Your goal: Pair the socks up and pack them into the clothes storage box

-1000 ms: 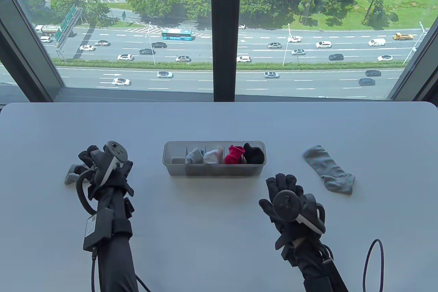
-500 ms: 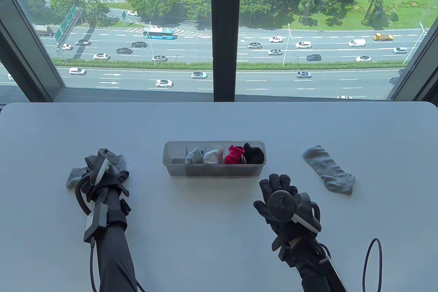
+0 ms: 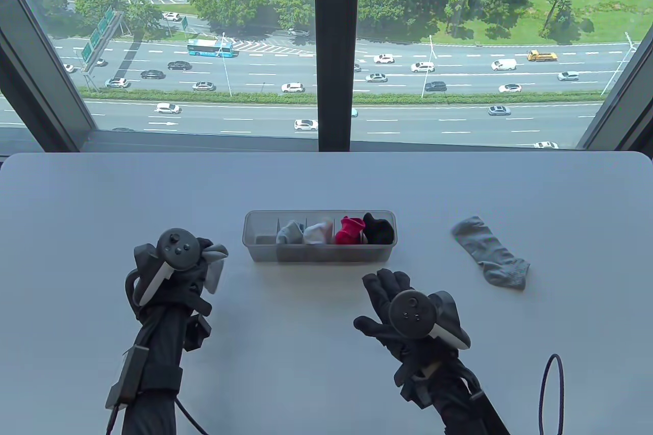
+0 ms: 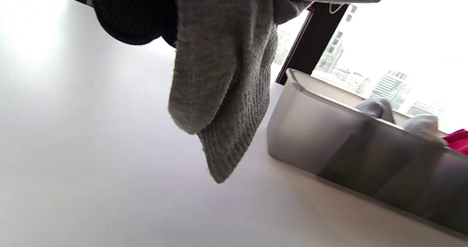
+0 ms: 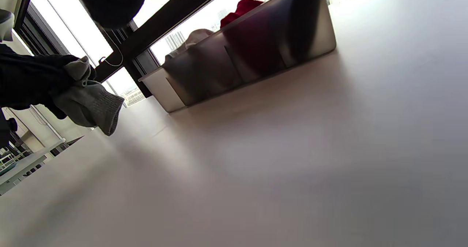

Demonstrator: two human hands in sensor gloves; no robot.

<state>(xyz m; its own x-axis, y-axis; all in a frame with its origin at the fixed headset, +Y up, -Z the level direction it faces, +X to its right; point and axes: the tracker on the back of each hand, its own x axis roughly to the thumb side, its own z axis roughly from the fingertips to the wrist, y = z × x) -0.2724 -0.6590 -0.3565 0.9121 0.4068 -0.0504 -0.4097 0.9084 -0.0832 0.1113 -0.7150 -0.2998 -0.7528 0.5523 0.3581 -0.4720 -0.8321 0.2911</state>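
A: Grey sock, where?
B: Clamped in the left hand's curled fingers, lifted off the table, just left of the box.
A: The right hand?
B: In front of the box, fingers straight, holding nothing. Its mate lies flat, right of the box.

Storage box mid-table, loose sock right.

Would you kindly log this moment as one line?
left hand: holds grey sock, lifted | right hand: open, empty | second grey sock: on table | box: four bundles
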